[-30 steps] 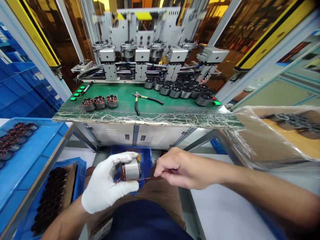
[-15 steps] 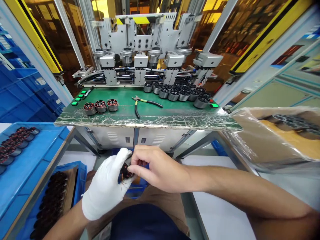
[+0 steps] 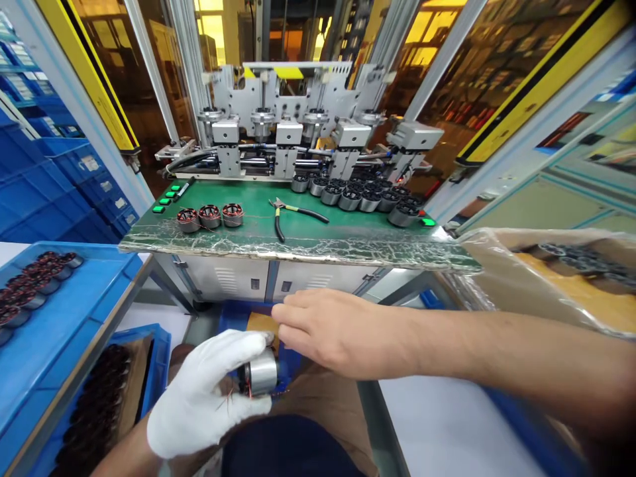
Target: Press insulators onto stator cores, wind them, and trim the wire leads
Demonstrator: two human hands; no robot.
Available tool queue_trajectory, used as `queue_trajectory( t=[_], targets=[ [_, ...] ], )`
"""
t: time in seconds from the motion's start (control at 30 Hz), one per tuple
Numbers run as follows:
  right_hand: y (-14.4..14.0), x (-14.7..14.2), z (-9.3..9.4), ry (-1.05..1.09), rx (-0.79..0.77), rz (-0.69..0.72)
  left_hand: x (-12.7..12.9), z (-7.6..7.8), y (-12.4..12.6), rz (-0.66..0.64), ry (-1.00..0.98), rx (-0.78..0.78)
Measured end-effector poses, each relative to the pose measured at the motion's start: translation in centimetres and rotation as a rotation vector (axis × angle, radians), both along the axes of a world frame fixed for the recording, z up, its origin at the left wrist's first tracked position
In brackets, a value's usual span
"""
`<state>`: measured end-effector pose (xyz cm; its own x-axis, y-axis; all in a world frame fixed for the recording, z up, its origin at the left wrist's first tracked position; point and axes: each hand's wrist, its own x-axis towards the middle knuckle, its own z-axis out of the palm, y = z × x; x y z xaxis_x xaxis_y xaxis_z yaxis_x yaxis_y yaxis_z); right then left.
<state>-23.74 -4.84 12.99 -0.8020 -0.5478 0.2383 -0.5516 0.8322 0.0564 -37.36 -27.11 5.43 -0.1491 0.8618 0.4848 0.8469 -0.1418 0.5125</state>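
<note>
A: Start at the left — the blue tray [image 3: 74, 311] holds a row of wound stators [image 3: 34, 288], and below it a blue bin [image 3: 161, 344] with dark parts stacked in it.

B: And the left hand [image 3: 209, 397]?

A: Gloved, curled round a small grey motor stator [image 3: 261, 374] low over the lap, below the table [image 3: 298, 242] edge. Thin copper wire ends [image 3: 233, 397] stick out of it toward the glove.

B: That's where I'd worry — those leads look fine enough to snag on the glove fabric and kink or snap if the stator is turned.

A: Agreed. The grip looks to be mostly fingertips too, so a slip could drop it into the blue crate [image 3: 288, 361] under the knees.

B: The right hand [image 3: 338, 331]?

A: Bare, fingers loosely spread, holding nothing — it hovers just above and to the right of the stator, apart from it.

B: A bare fingertip on the winding could bend a lead.

A: Farther right, the plastic-lined carton [image 3: 546, 285] of stators sits near that forearm — an elbow swing could nudge it.
</note>
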Motion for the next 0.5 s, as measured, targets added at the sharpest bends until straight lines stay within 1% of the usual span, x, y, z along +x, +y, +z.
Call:
queue_trajectory(
  t=[0.07, 0.13, 0.2, 0.23, 0.3, 0.37, 0.4, 0.43, 0.5],
  targets=[
    [1.6, -0.5, 0.4, -0.033, -0.071, -0.029, 0.1, -0.1, -0.1, 0.007, -0.093, 0.056],
    [4.3, -1.8, 0.5, 0.001, -0.187, -0.124, 0.2, -0.2, 0.0, 0.056, -0.239, 0.089],
    [7.2, -4.1, 0.1, 0.130, -0.295, -0.336, 0.4, -0.5, 0.2, 0.139, -0.394, 0.119],
    [8.5, -5.4, -0.4, 0.201, -0.331, -0.486, 0.6, -0.6, 0.4, 0.183, -0.456, 0.129],
    [10.3, -8.0, -1.9, 0.224, -0.370, -0.788, 0.9, -0.8, 0.6, 0.252, -0.538, 0.133],
    [10.8, -10.1, -3.5, 0.124, -0.388, -1.018, 1.1, -0.8, 0.8, 0.295, -0.595, 0.116],
    [10.7, -10.9, -4.2, 0.068, -0.387, -1.096, 1.2, -0.8, 0.8, 0.308, -0.625, 0.102],
    [10.4, -11.3, -4.6, 0.020, -0.381, -1.145, 1.3, -0.7, 0.8, 0.321, -0.659, 0.089],
    [10.0, -11.3, -4.8, -0.053, -0.362, -1.160, 1.3, -0.5, 0.8, 0.348, -0.736, 0.082]
  ],
)
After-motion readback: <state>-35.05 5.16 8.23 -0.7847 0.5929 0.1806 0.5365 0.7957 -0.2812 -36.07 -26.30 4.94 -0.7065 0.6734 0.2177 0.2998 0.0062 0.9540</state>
